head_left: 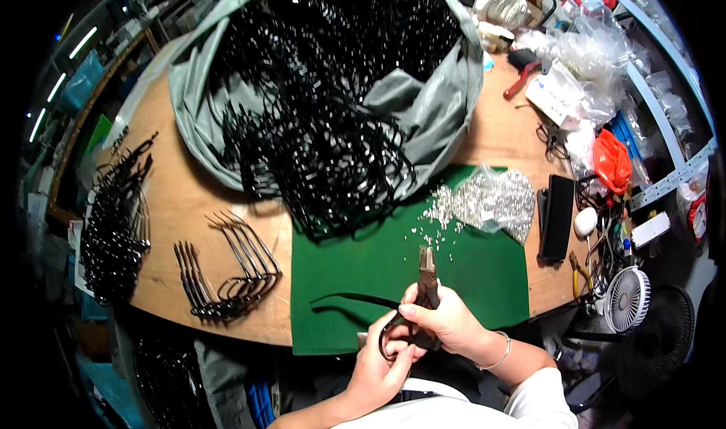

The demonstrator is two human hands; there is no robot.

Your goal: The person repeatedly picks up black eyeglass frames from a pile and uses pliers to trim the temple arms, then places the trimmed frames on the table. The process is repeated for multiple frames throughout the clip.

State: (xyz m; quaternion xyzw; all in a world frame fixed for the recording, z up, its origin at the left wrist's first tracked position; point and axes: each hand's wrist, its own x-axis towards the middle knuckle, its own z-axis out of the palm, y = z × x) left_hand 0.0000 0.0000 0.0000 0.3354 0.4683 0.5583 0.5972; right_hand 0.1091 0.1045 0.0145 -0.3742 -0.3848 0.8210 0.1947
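Note:
Close together over the front of the green mat [340,266], my two hands are both closed. In my right hand [455,324] is a pair of pliers [428,272], its jaws pointing away from me with nothing visible between them. My left hand [378,368] pinches a glossy black bent strip [355,299]. One end of the strip sticks out to the left, and its curved part loops by my fingers. Beyond the pliers, small silver pieces [440,209] spill from a clear plastic bag [495,198]. Where my fingers meet, the pliers' handles are partly hidden.
A large grey sack [198,141] full of tangled black strips [333,149] stands at the back. On the left lie hook-shaped black strips [246,278] and a dark bundle [113,232]. A black case [556,219], yellow-handled pliers [581,278] and a small fan [627,300] are on the right.

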